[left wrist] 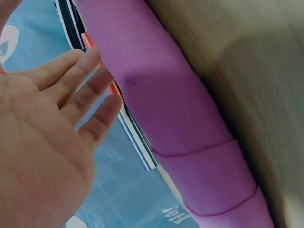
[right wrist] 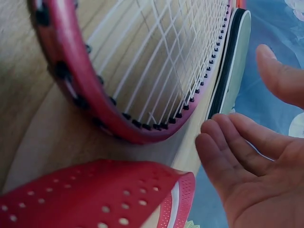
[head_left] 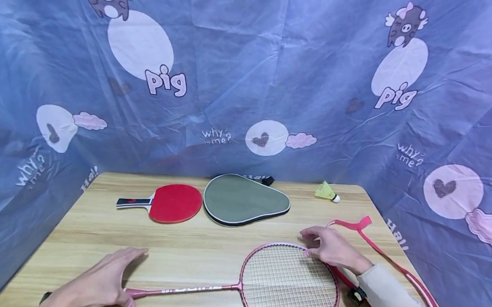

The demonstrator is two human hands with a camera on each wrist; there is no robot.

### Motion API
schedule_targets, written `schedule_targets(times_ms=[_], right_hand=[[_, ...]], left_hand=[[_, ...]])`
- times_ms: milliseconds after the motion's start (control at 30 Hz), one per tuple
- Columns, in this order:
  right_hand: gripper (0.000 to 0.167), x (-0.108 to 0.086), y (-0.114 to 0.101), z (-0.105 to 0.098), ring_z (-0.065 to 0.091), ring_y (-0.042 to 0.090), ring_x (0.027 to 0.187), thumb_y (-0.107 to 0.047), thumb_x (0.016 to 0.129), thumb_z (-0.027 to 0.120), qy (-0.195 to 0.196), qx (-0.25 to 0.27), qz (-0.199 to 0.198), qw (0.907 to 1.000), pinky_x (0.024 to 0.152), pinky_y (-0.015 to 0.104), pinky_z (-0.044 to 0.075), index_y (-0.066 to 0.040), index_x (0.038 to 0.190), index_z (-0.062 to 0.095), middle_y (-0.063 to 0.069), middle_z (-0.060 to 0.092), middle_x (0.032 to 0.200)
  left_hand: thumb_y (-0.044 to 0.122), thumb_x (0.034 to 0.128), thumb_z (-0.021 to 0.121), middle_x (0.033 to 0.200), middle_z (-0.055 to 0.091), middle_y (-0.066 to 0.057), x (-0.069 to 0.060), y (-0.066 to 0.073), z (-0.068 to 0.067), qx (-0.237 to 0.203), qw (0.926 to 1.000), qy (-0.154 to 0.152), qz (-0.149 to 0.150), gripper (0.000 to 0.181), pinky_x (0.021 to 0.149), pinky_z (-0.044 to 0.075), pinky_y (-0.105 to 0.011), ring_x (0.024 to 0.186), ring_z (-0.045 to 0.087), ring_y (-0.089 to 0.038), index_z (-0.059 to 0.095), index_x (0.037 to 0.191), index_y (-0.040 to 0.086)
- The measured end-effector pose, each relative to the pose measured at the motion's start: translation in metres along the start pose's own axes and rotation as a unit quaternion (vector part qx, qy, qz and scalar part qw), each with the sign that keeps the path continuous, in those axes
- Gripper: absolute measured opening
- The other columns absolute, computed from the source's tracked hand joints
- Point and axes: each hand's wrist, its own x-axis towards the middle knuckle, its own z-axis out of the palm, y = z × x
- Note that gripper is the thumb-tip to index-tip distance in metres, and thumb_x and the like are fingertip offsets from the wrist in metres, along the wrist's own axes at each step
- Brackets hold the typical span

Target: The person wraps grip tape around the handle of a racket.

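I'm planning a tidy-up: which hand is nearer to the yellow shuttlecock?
Right. The right hand is on the near side of the shuttlecock, not touching it; the left hand is far to the left, by the pink racket handle.

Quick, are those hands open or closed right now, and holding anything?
Left hand: open beside the pink racket handle, not gripping it.
Right hand: open near the racket head, holding nothing.

Counted on one bench (head_left: 176, 253) before me: one badminton racket (head_left: 239, 286), one table-tennis paddle (head_left: 174, 203), one green case (head_left: 242, 199), one shuttlecock (head_left: 326, 192), one red perforated item (right wrist: 118, 183).
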Motion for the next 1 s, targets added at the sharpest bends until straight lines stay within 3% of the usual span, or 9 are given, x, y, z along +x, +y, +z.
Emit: schedule_targets(times_ms=[133, 300, 467, 667, 833, 1000], right_hand=[[0.043, -0.0005, -0.0025, 0.0021, 0.070, 0.015, 0.090, -0.020, 0.081, 0.084, -0.016, -0.023, 0.023, 0.9993, 0.077, 0.025, 0.057, 0.000, 0.116, 0.069, 0.006, 0.076, 0.102], [0.035, -0.0011, -0.0050, 0.0039, 0.066, 0.008, 0.083, -0.017, 0.080, 0.085, -0.022, -0.036, 0.047, 0.9980, 0.072, 0.021, 0.054, -0.002, 0.109, 0.072, 0.000, 0.074, 0.092], [0.024, -0.0015, -0.0034, 0.0059, 0.062, 0.001, 0.074, -0.013, 0.079, 0.084, -0.017, -0.051, 0.037, 0.9979, 0.066, 0.019, 0.052, -0.006, 0.099, 0.074, -0.005, 0.072, 0.082], [0.017, -0.0010, -0.0018, 0.0071, 0.059, -0.004, 0.069, -0.012, 0.079, 0.084, -0.006, -0.078, 0.029, 0.9965, 0.063, 0.018, 0.050, -0.008, 0.092, 0.074, -0.008, 0.070, 0.076], [0.013, -0.0012, -0.0030, 0.0078, 0.058, -0.002, 0.067, -0.007, 0.078, 0.082, 0.010, -0.109, 0.041, 0.9931, 0.062, 0.019, 0.049, -0.013, 0.085, 0.073, -0.009, 0.070, 0.073], [0.017, -0.0027, -0.0028, 0.0082, 0.055, -0.002, 0.063, -0.001, 0.078, 0.078, 0.009, -0.123, 0.043, 0.9914, 0.059, 0.019, 0.046, -0.017, 0.078, 0.071, -0.011, 0.068, 0.070]], left_hand=[[0.058, 0.0455, 0.093, 0.129, 0.067, -0.010, -0.0017, -0.0003, 0.0013, 0.021, 0.9997, -0.003, 0.009, 0.103, 0.098, 0.051, -0.055, 0.118, 0.064, -0.035, 0.063, 0.131, 0.008], [0.053, 0.0482, 0.094, 0.115, 0.070, 0.003, -0.0026, -0.0015, 0.0012, 0.044, 0.9988, -0.003, 0.020, 0.082, 0.093, 0.055, -0.045, 0.106, 0.067, -0.023, 0.070, 0.117, 0.015], [0.047, 0.0505, 0.095, 0.104, 0.066, 0.012, -0.0021, 0.0004, -0.0010, 0.032, 0.9990, -0.031, -0.001, 0.066, 0.084, 0.056, -0.036, 0.096, 0.062, -0.007, 0.070, 0.106, 0.022], [0.036, 0.0533, 0.097, 0.093, 0.060, 0.013, -0.0008, 0.0021, -0.0019, 0.024, 0.9977, -0.052, -0.037, 0.054, 0.072, 0.050, -0.028, 0.084, 0.052, -0.001, 0.067, 0.097, 0.025], [0.029, 0.0582, 0.094, 0.076, 0.054, 0.016, -0.0021, -0.0001, -0.0024, 0.011, 0.9981, -0.055, -0.027, 0.039, 0.060, 0.040, -0.023, 0.069, 0.045, 0.004, 0.065, 0.084, 0.027], [0.033, 0.0624, 0.092, 0.065, 0.049, 0.017, -0.0034, -0.0034, -0.0030, 0.014, 0.9979, -0.056, -0.028, 0.031, 0.055, 0.031, -0.021, 0.061, 0.040, 0.003, 0.062, 0.069, 0.034]])
